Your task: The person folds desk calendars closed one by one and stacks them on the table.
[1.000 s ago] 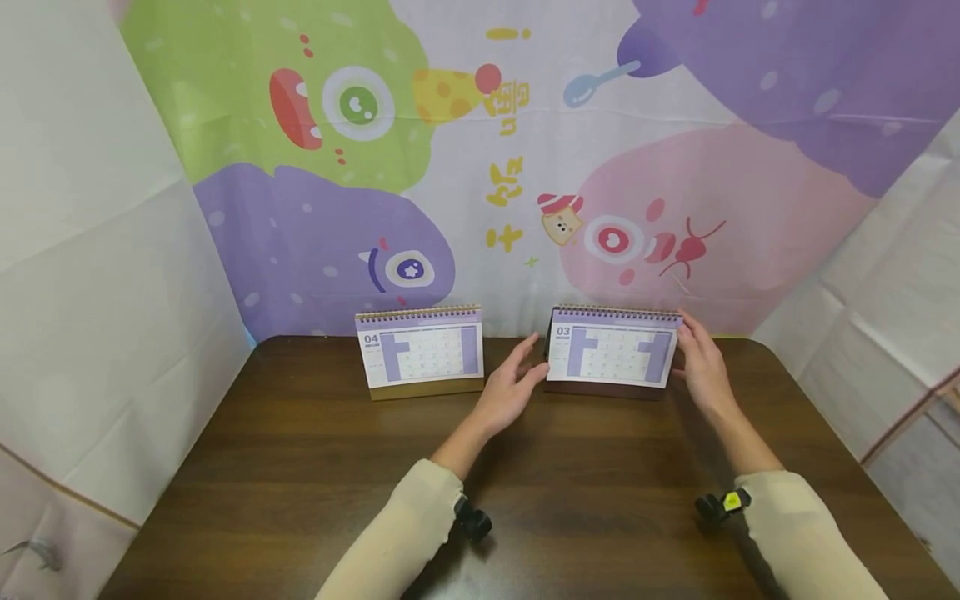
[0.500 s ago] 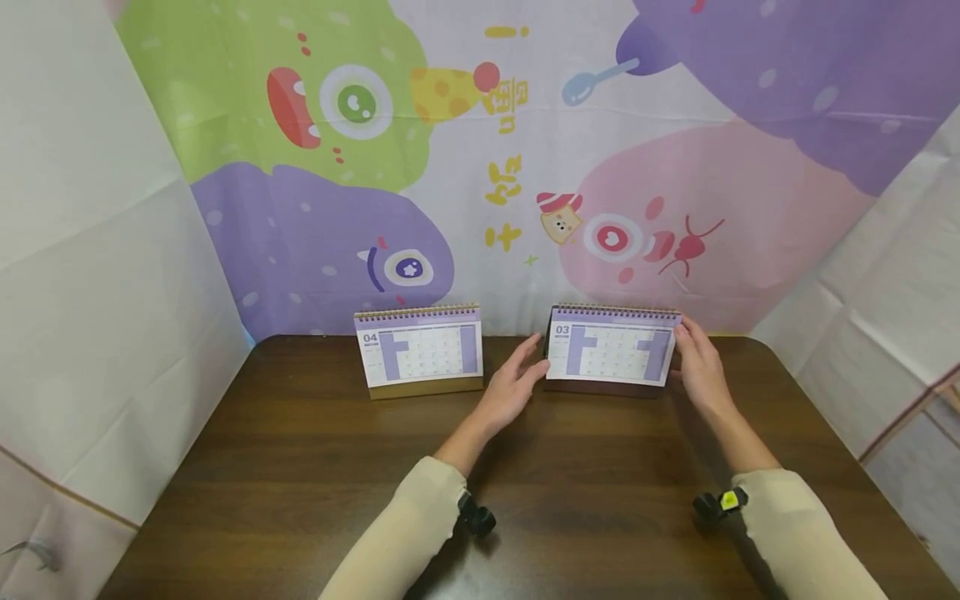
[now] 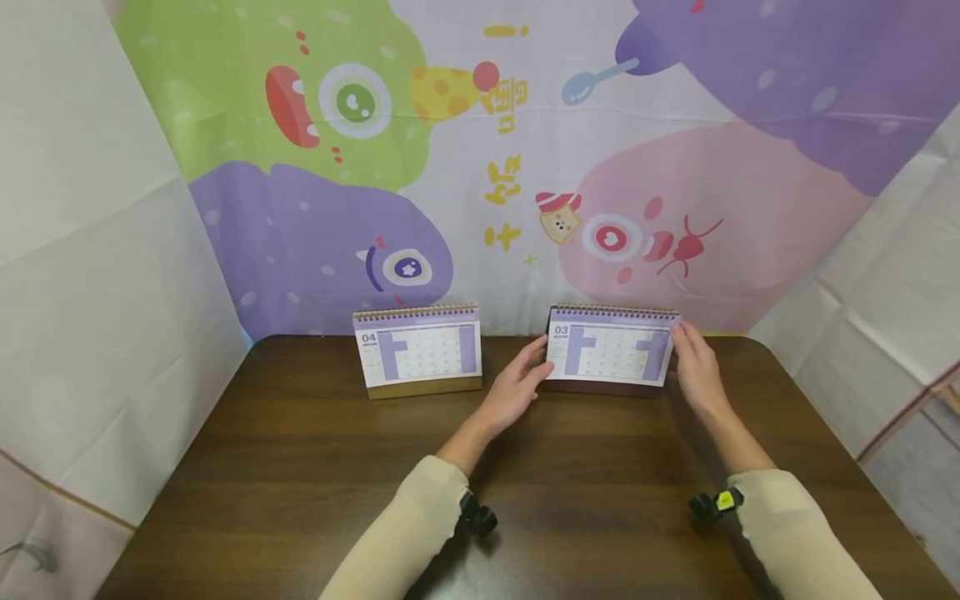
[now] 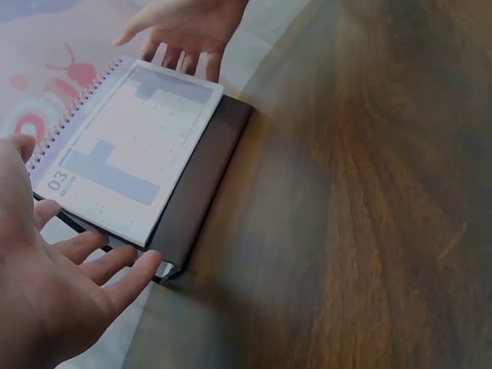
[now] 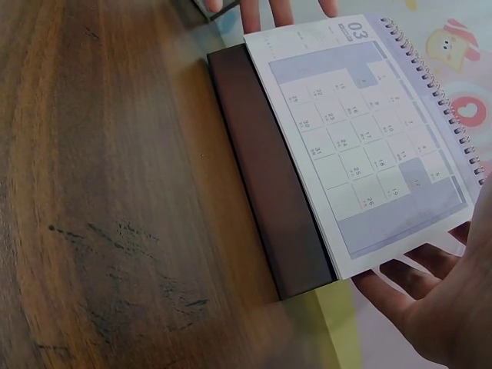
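Note:
A spiral-bound desk calendar showing 03 (image 3: 609,350) stands upright near the table's back edge, on a dark brown base (image 5: 269,177). My left hand (image 3: 512,392) is at its left side, and in the left wrist view the fingers of that hand (image 4: 61,284) lie extended along the calendar's side edge. At the other side is my right hand (image 3: 701,371), its fingers straight and partly behind the edge in the right wrist view, where the hand (image 5: 453,300) shows at the lower right. Neither hand is curled round the calendar.
Left of my left hand stands a second calendar showing 04 (image 3: 423,350), on a gold-coloured base. Behind the brown wooden table (image 3: 570,492) hangs a cloth with cartoon figures (image 3: 495,167). White cloth walls flank both sides.
My left hand has moved slightly right, its fingertips now overlapping the left edge of the 03 calendar. The right hand has shifted only slightly; both calendars stay in place.

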Demonstrator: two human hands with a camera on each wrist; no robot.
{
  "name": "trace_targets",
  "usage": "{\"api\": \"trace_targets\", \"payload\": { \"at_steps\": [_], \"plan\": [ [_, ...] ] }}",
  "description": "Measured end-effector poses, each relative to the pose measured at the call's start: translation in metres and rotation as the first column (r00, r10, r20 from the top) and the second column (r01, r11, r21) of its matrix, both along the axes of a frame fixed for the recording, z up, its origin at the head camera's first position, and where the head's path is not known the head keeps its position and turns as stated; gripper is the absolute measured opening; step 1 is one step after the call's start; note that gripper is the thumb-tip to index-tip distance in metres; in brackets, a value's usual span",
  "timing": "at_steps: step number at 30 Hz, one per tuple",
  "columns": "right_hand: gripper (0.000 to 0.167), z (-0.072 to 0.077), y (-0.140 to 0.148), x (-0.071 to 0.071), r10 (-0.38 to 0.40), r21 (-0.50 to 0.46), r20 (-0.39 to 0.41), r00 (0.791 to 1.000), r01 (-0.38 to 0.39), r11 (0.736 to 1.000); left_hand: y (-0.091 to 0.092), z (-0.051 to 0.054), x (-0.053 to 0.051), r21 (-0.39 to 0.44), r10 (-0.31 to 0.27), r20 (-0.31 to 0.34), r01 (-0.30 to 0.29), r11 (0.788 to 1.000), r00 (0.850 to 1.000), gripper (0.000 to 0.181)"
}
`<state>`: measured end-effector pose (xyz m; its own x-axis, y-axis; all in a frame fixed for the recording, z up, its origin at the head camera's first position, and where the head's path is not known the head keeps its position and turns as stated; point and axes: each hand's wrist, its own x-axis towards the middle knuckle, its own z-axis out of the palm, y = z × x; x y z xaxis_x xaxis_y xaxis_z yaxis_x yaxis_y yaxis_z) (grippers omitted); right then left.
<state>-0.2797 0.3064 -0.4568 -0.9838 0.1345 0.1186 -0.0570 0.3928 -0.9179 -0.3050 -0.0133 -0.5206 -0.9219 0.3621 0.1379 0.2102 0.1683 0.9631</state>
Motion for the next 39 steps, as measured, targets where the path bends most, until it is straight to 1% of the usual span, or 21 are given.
{"api": "trace_targets", "payload": {
  "at_steps": [1,3,4,6,8,13,14,17,20,23,24,25,26,27,31,32,33,34,35,37,39],
  "plan": [
    [0.072,0.000,0.000,0.000,-0.002,0.000,-0.002,1.000,0.002,1.000,0.000,0.000,0.000,0.006,-0.005,0.014,0.005,1.000,1.000,0.068],
    [0.071,-0.001,0.000,0.000,-0.007,0.004,-0.007,1.000,0.007,1.000,0.002,-0.008,-0.007,0.022,-0.010,0.023,0.009,1.000,1.000,0.068],
    [0.071,-0.001,0.000,0.000,-0.009,0.004,-0.008,1.000,0.009,1.000,0.003,-0.007,-0.007,0.027,-0.006,0.049,0.005,1.000,0.999,0.067],
    [0.071,-0.002,0.000,-0.001,-0.013,0.006,-0.013,1.000,0.013,1.000,0.004,-0.009,-0.010,0.005,0.012,0.040,-0.012,1.000,0.999,0.067],
    [0.071,-0.002,0.001,-0.001,-0.014,0.005,-0.016,1.000,0.014,1.000,0.004,0.000,-0.004,0.008,0.011,0.057,-0.012,1.000,0.998,0.066],
    [0.071,-0.003,0.002,0.000,-0.013,-0.002,-0.018,1.000,0.013,1.000,0.002,0.037,0.026,0.028,-0.017,0.080,0.014,0.999,0.997,0.066],
    [0.070,-0.003,0.002,0.000,-0.012,-0.001,-0.017,1.000,0.012,1.000,0.002,0.038,0.027,0.019,-0.013,0.076,0.012,1.000,0.997,0.066],
    [0.071,-0.003,0.002,0.000,-0.007,-0.006,-0.014,1.000,0.007,1.000,0.004,0.021,0.013,-0.032,0.020,0.046,-0.019,0.999,0.999,0.067],
    [0.070,-0.002,0.002,0.001,0.001,-0.016,-0.007,1.000,-0.001,1.000,0.007,-0.011,-0.013,-0.041,0.037,0.033,-0.035,0.999,0.999,0.066],
    [0.070,-0.002,0.002,0.001,0.006,-0.020,-0.005,1.000,-0.006,1.000,0.009,-0.040,-0.039,-0.014,0.028,0.060,-0.027,1.000,0.998,0.061],
    [0.069,-0.002,0.002,0.001,0.005,-0.020,-0.004,1.000,-0.005,1.000,0.010,-0.046,-0.045,-0.009,0.024,0.067,-0.024,1.000,0.997,0.060],
    [0.069,-0.002,0.002,0.001,0.003,-0.019,-0.005,1.000,-0.003,1.000,0.010,-0.046,-0.046,-0.012,0.026,0.066,-0.025,1.000,0.997,0.061],
    [0.069,-0.001,0.002,0.001,0.000,-0.015,-0.006,1.000,0.000,1.000,0.009,-0.037,-0.040,-0.012,0.027,0.070,-0.027,1.000,0.997,0.061],
    [0.069,-0.001,0.002,0.002,-0.003,-0.011,-0.005,1.000,0.003,1.000,0.008,-0.039,-0.041,-0.011,0.024,0.038,-0.023,1.000,0.999,0.063],
    [0.068,-0.002,0.000,0.003,-0.015,-0.010,-0.001,1.000,0.015,1.000,0.007,-0.016,-0.024,-0.037,0.049,-0.006,-0.049,0.998,0.999,0.070],
    [0.068,-0.002,0.000,0.004,-0.016,-0.011,-0.001,1.000,0.016,1.000,0.008,-0.018,-0.025,-0.040,0.052,-0.019,-0.053,0.998,0.998,0.069],
    [0.068,-0.002,0.000,0.004,-0.017,-0.013,-0.003,1.000,0.017,1.000,0.009,-0.026,-0.032,-0.055,0.067,-0.020,-0.068,0.996,0.998,0.069],
    [0.068,-0.003,0.000,0.005,-0.016,-0.016,-0.007,1.000,0.016,1.000,0.010,-0.021,-0.030,-0.075,0.084,-0.004,-0.084,0.994,0.996,0.067],
    [0.067,-0.003,-0.001,0.006,-0.017,-0.019,-0.011,1.000,0.017,1.000,0.010,-0.022,-0.030,-0.093,0.097,-0.019,-0.098,0.991,0.995,0.067],
    [0.066,-0.003,-0.001,0.007,-0.018,-0.019,-0.021,1.000,0.018,1.000,0.008,-0.009,-0.022,-0.102,0.100,-0.026,-0.102,0.990,0.995,0.067],
    [0.064,-0.003,-0.002,0.009,-0.017,-0.022,-0.028,0.999,0.017,1.000,0.006,0.013,-0.006,-0.102,0.090,-0.012,-0.091,0.991,0.996,0.065]
  ]
}}
